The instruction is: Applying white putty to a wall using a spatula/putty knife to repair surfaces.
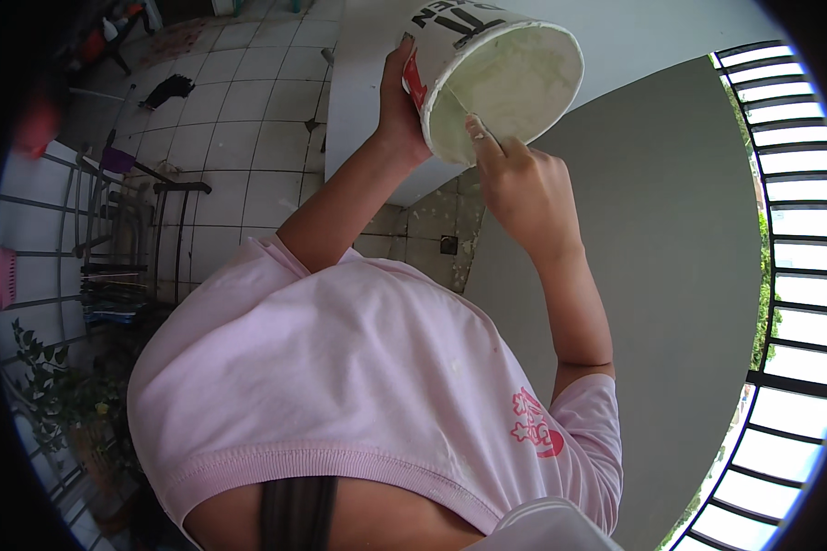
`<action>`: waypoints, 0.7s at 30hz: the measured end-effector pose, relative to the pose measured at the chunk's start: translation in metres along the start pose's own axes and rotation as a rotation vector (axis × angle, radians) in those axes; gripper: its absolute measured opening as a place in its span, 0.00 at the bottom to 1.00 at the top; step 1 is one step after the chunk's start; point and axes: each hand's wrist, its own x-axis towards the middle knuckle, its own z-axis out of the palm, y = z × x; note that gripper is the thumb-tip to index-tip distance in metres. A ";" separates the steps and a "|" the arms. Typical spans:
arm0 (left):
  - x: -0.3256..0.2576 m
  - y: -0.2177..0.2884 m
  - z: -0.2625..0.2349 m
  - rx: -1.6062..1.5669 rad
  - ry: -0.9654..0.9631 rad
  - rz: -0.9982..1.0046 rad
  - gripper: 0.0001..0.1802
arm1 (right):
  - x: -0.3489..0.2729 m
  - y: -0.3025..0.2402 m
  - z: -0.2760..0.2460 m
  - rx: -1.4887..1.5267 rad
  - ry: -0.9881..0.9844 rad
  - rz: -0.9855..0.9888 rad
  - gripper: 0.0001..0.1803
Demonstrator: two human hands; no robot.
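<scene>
While our left hand (401, 115) grips the white bucket (444, 57) at one o'clock, our right hand (526, 184) has fingers (487, 151) closed on a thin tool (458, 101) inside, forearm (574, 298) slanting up from four o'clock.

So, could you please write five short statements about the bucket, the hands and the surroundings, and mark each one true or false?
1. The left grip is against the outside of the bucket. True.
2. A lid covers the bucket. False: its opening is uncovered, and pale residue shows inside.
3. The right grip is at the bucket's opening. True.
4. The shirt is dark green. False: the shirt is pale pink.
5. The barred railing is on the picture's right side. True.
</scene>
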 end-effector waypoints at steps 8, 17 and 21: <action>0.009 -0.006 -0.006 0.005 -0.068 0.033 0.32 | 0.033 0.030 -0.035 -0.038 0.299 0.283 0.08; 0.006 -0.004 -0.022 -0.146 -0.010 -0.093 0.30 | 0.028 -0.015 -0.022 0.173 0.102 0.266 0.09; 0.003 -0.004 -0.004 -0.114 -0.068 -0.074 0.32 | 0.036 0.006 -0.032 0.206 0.335 0.415 0.08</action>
